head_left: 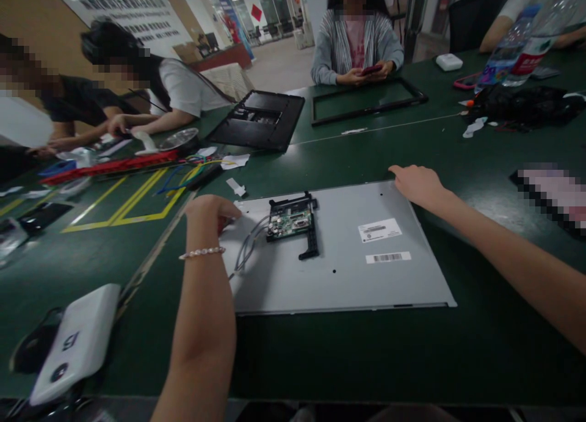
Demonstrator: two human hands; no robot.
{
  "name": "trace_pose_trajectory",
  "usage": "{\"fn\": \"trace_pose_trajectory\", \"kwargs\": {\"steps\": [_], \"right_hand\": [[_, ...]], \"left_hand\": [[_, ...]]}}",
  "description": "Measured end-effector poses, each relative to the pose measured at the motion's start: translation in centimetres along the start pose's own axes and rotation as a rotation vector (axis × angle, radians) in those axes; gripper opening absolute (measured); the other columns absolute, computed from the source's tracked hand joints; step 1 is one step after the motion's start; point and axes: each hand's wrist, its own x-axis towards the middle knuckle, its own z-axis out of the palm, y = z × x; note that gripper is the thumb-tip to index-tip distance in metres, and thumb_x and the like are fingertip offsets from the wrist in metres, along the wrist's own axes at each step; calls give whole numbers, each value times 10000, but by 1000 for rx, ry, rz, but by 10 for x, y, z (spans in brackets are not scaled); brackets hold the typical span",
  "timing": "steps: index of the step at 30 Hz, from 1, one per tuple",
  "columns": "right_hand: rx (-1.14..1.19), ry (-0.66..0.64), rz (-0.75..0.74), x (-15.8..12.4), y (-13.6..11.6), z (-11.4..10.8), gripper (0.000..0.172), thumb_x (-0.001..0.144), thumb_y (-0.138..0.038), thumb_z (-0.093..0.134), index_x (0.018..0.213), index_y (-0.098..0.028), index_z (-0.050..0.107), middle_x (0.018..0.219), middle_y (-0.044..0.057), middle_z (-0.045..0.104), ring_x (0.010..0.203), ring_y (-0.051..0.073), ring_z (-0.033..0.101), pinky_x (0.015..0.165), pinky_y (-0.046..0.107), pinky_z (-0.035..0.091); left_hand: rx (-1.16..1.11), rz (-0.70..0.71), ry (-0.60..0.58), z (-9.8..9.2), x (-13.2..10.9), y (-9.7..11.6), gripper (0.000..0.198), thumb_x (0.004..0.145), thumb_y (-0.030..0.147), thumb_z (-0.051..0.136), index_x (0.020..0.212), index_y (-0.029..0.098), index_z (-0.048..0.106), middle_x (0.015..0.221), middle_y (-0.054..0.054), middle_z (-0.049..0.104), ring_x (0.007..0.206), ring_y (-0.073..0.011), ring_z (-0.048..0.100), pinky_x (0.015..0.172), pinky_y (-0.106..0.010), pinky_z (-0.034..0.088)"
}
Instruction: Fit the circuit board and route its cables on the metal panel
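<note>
A grey metal-backed LCD panel (348,287) lies face down on the table before me, with two white labels on its right half. On its back sits a small green circuit board (290,225) in a black plastic bracket (312,242). Grey cables (247,248) run from the board toward the left edge. My left hand (211,213), below a beaded bracelet, curls at the panel's far left corner; its fingertips are partly hidden. At the far right corner, my right hand (419,184) grips the edge, fingers bent over it.
Beyond the panel lie a black back cover (256,123) and a black frame (366,109). A red strip (110,165) and wires are left. A white device (77,342) lies near left, a phone (553,196) right, bottles (508,46) far right. Several people sit around the table.
</note>
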Motion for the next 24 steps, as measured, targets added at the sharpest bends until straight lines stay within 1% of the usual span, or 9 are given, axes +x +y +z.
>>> {"fn": "trace_pose_trajectory", "kwargs": {"steps": [1, 2, 3, 6, 10, 15, 17, 20, 24], "right_hand": [[-19, -6, 20, 1, 4, -1, 460, 968, -257, 316, 1382, -159, 489, 1059, 211, 685, 936, 324, 670, 766, 458, 504], [-37, -13, 39, 3, 8, -1, 456, 962, -252, 328, 1374, -159, 498, 1058, 216, 684, 952, 335, 667, 768, 466, 501], [-55, -21, 57, 4, 12, -2, 452, 955, -246, 341, 1367, -159, 505, 1058, 220, 684, 965, 344, 664, 766, 472, 499], [-96, -57, 108, 5, 23, -4, 448, 934, -231, 382, 1354, -162, 520, 1073, 228, 680, 986, 367, 655, 749, 484, 497], [-117, -119, 181, 4, 38, -10, 456, 918, -215, 413, 1355, -166, 534, 1147, 251, 656, 1042, 394, 632, 754, 505, 486], [-89, -250, 248, 5, 51, -19, 483, 922, -264, 451, 1388, -164, 526, 1303, 251, 586, 1135, 409, 587, 823, 539, 470], [-75, -282, 248, 5, 51, -23, 510, 900, -315, 499, 1386, -165, 531, 1315, 238, 584, 1129, 419, 587, 821, 549, 482], [-60, -312, 241, 2, 45, -30, 515, 877, -377, 533, 1346, -167, 572, 1300, 231, 595, 1117, 419, 592, 819, 542, 496], [-38, -353, 220, -3, 33, -34, 549, 883, -491, 506, 1277, -128, 625, 1282, 241, 601, 1124, 408, 590, 863, 526, 481]], "left_hand": [[53, -81, -162, -1, -5, 7, 423, 784, 518, 592, 596, 140, 618, 584, -106, 664, 711, -278, 660, 710, -408, 525], [92, -127, -265, -2, -9, 13, 438, 818, 519, 540, 618, 141, 637, 641, -113, 690, 755, -277, 662, 729, -399, 521], [116, -147, -325, -3, -12, 19, 459, 844, 523, 498, 639, 142, 651, 686, -116, 704, 798, -276, 662, 753, -389, 515], [114, -80, -329, -4, -15, 34, 504, 857, 552, 476, 675, 126, 675, 726, -132, 706, 867, -283, 660, 816, -374, 494], [85, -6, -370, 1, -12, 45, 551, 796, 614, 545, 721, 91, 702, 755, -162, 713, 896, -309, 660, 838, -375, 494], [-5, 13, -374, 6, -14, 57, 674, 607, 799, 631, 763, 150, 725, 775, -180, 721, 901, -349, 682, 781, -369, 534], [19, 19, -376, 6, -17, 60, 738, 573, 861, 595, 774, 164, 732, 777, -184, 722, 902, -359, 685, 763, -377, 544], [58, 50, -375, 6, -21, 62, 817, 582, 919, 510, 796, 165, 742, 752, -175, 723, 893, -359, 688, 750, -385, 551], [25, 66, -345, 8, -25, 59, 842, 501, 907, 598, 842, 152, 750, 772, -184, 723, 869, -357, 695, 754, -380, 558]]}}
